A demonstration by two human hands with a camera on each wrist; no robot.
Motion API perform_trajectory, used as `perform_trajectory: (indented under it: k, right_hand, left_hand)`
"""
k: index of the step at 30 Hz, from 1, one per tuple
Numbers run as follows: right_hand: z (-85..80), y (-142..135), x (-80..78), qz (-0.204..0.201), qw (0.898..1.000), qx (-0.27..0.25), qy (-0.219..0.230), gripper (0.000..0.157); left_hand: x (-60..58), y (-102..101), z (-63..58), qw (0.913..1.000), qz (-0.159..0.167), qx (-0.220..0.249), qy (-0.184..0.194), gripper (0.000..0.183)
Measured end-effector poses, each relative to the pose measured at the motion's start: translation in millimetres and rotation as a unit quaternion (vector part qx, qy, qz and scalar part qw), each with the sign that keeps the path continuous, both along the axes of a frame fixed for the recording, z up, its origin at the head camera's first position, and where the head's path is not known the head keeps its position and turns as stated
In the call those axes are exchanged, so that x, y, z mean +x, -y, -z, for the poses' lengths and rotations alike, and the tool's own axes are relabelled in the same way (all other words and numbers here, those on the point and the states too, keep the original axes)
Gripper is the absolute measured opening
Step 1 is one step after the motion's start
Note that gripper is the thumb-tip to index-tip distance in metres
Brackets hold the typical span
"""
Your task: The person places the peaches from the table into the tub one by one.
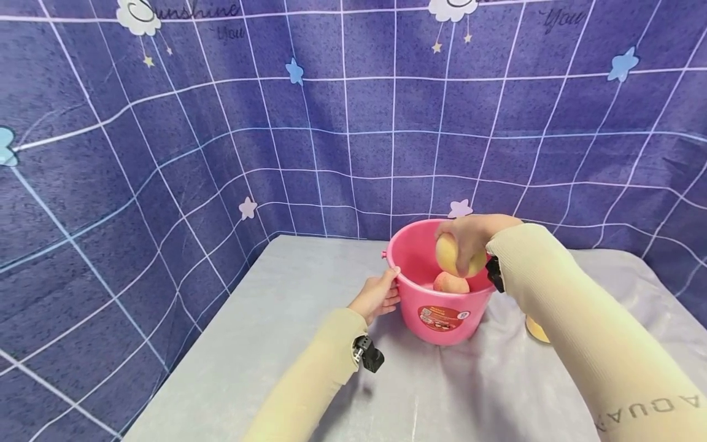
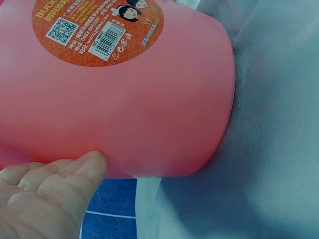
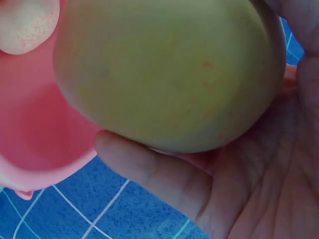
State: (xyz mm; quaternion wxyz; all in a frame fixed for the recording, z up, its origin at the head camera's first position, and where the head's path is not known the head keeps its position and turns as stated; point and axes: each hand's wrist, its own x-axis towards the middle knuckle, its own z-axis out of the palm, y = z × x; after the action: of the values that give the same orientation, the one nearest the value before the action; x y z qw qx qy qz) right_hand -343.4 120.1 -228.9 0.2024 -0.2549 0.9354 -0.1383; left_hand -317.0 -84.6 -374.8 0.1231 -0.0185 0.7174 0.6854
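A pink bucket [image 1: 436,313] with a red label stands upright on the covered table. At its left side my left hand [image 1: 378,296] holds the rim, thumb at the edge and fingers along the outer wall. Those fingers [image 2: 65,184] lie beside the bucket wall [image 2: 149,119] in the left wrist view. My right hand [image 1: 474,238] grips a large yellow fruit [image 1: 448,253] over the bucket's mouth. Up close, the fruit [image 3: 169,74] is smooth yellow-green with faint red flecks, with a finger beneath it. Inside the bucket a pinkish peach [image 1: 450,283] shows below the held fruit.
A pale grey cloth [image 1: 287,319] covers the table. Beside my right forearm a round yellow thing [image 1: 537,330] with a dark edge is mostly hidden by the sleeve. A blue-purple gridded curtain [image 1: 364,110] with stars hangs behind and along the left.
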Motion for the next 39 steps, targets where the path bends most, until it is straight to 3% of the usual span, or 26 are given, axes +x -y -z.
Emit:
perform_trajectory:
  k: [13,23,30,39]
  right_hand:
    - [6.6,3.2,-1.4,0.034,0.999,-0.005,0.014,0.069]
    - [5.6,5.5,-1.0,0.031,0.999,-0.011,0.031,0.068]
    - [7.1,5.6,-2.6,0.017,1.000,0.016,0.008,0.067]
    - [5.4,8.0,-1.1,0.021,1.000,0.010,0.020,0.063]
  left_hand:
    - [-0.3,-0.4,1.6,1.0000,-0.006,0.000,0.004,0.071]
    - [-1.6,-1.1,1.8,0.9999,-0.008,0.004,0.008,0.071]
    - [-1.4,-1.3,1.7,0.9999,-0.007,0.004,0.014,0.071]
    - [-1.4,-0.8,1.5,0.9999,-0.007,0.003,0.012,0.072]
